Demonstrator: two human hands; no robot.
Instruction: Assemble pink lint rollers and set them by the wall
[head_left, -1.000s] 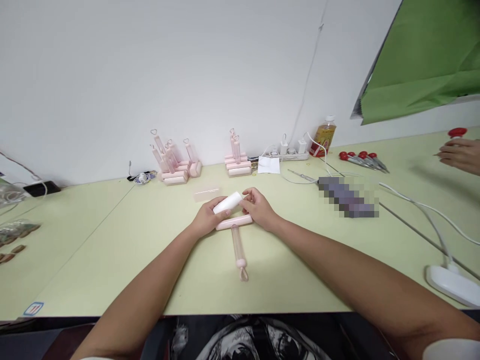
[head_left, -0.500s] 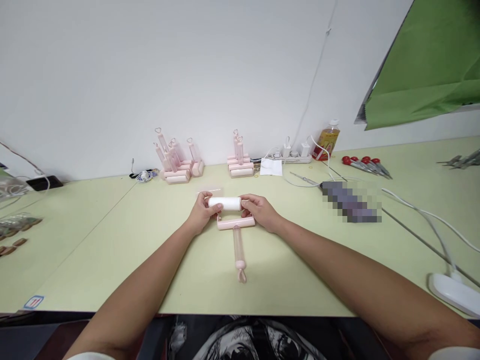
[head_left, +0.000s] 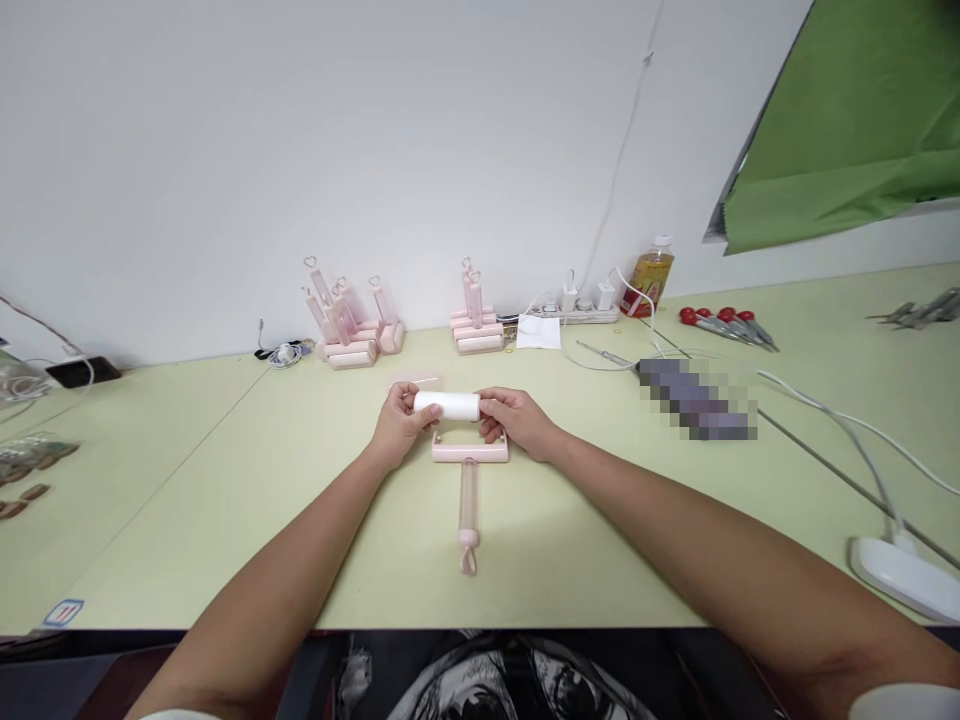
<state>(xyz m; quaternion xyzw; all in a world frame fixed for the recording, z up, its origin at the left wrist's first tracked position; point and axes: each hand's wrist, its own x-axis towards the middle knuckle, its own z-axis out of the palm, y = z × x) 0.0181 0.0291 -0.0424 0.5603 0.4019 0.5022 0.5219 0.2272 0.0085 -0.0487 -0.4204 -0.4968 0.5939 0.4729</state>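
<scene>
A white roll [head_left: 453, 406] is held level between my two hands, just beyond a pink roller frame. My left hand [head_left: 399, 420] is closed on the roll's left end, its thumb across the front. At the other end, the fingers of my right hand [head_left: 517, 418] grip the roll's right edge, with lower fingers close to the frame's right arm. The pink frame [head_left: 469, 453] lies on the table, its clear pink handle [head_left: 469, 500] pointing towards me. Behind my left hand, a clear pinkish piece [head_left: 427, 382] lies flat.
Pink lint rollers [head_left: 350, 354] stand by the wall, with more [head_left: 478, 338] right of them. Further right are a power strip [head_left: 592, 315], a bottle [head_left: 649, 278], red-ended tools [head_left: 727, 325] and a blurred dark object [head_left: 697, 400]. Cables cross the right side.
The pink handle has swung slightly left and lies straighter towards me. My right fingers have shifted a little at the roll's end. The whole view has moved slightly.
</scene>
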